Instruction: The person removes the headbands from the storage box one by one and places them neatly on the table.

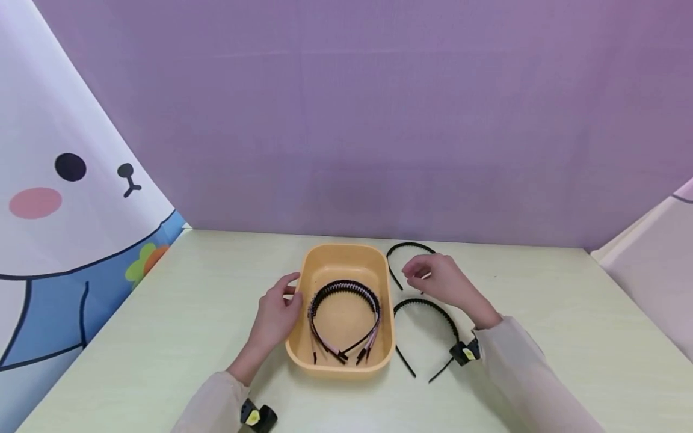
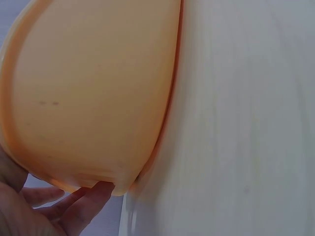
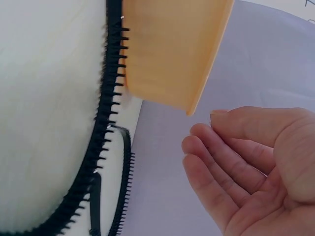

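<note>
My left hand (image 1: 276, 319) holds the left side of a yellow-orange plastic basin (image 1: 346, 371), thumb at the rim and fingers against the outer wall (image 2: 98, 98). Inside the basin lie several headbands (image 1: 346, 287), mostly black with some pale pink or white, nested with their ends toward me. My right hand (image 1: 438, 279) is raised to the right of the basin, fingers loosely bent and nothing between them. Beneath it, partly covered, lies a black toothed headband (image 1: 409, 244). A second black toothed headband (image 1: 428, 302) lies nearer me, its right side partly behind the wrist camera.
The pale table (image 1: 206, 313) carries the basin and both loose headbands, which lie along its right side. A purple cloth backdrop (image 1: 379, 120) rises behind the table's far edge. At the left hangs a cloth with a cartoon animal (image 1: 81, 240).
</note>
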Demonstrator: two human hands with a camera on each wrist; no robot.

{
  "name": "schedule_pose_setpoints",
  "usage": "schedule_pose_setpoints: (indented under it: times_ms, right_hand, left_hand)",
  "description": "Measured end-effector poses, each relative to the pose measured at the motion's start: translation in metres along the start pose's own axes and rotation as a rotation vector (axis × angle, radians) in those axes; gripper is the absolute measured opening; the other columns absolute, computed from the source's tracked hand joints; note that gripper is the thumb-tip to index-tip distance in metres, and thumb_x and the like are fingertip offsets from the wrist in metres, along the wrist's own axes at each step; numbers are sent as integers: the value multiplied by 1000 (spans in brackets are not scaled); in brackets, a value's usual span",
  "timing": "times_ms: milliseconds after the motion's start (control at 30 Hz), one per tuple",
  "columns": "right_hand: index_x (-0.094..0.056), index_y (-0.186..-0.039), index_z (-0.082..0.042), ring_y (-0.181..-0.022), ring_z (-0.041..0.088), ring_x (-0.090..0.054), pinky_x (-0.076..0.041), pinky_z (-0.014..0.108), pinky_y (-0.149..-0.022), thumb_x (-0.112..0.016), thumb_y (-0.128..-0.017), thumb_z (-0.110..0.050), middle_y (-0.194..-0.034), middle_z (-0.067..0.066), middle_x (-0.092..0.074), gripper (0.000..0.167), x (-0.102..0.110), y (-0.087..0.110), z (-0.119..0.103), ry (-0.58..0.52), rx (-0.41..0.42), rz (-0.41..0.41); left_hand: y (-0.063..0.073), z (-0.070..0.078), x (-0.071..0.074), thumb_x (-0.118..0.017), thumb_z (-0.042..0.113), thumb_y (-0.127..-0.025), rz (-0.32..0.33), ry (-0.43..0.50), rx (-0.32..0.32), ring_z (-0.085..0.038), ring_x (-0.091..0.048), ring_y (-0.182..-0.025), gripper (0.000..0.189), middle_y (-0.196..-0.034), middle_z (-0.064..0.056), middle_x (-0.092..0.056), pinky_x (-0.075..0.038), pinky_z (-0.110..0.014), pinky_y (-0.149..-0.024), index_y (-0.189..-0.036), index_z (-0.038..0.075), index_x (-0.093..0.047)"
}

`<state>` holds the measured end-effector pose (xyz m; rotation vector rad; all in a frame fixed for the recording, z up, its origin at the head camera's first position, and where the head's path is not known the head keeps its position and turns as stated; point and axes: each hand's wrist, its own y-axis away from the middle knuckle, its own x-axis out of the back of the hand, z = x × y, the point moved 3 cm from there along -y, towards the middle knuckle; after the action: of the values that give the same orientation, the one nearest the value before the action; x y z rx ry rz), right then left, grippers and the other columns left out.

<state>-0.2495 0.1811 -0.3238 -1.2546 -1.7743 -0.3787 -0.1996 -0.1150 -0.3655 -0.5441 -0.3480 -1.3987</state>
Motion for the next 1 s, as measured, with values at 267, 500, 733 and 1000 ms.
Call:
schedule_pose_setpoints:
  times_ms: [267, 500, 733, 1000]
  right_hand:
    - [-70, -95, -2, -79, 19, -66, -54, 31, -69, -64, -84, -1, -89, 9, -70, 12, -3, -11, -13, 6, 53, -7]
    - [-69, -96, -2, -81, 19, -66, -54, 32, -71, -67, -83, -4, -88, 6, -71, 13, -7, -23, -23, 25, 89, -17]
    - [-68, -99, 1, -84, 22, -68, -55, 34, -75, -67, -84, -2, -93, 14, -71, 16, -14, -34, -31, 0, 105, -56]
    - [-66, -104, 4, -87, 22, -66, -54, 33, -77, -65, -85, -2, -98, 17, -70, 20, -25, -47, -40, -59, 90, -118]
  left_hand:
    - [0, 2, 1, -51, 8, -92, 0, -8, -2, -19, -63, -74, 41, -103, -22, -65, -53, -29, -62, -132, 0, -52]
    - [0, 2, 1, -51, 8, -92, -2, -2, 1, -18, -63, -74, 41, -103, -22, -65, -52, -28, -62, -132, 0, -52]
    - [0, 1, 0, -51, 8, -92, -5, 1, 4, -19, -64, -76, 41, -103, -21, -65, -53, -29, -63, -132, 0, -52]
    - [-1, 0, 0, -51, 9, -92, -5, 2, 5, -21, -66, -79, 41, -104, -21, -66, -54, -30, -64, -132, 1, -52]
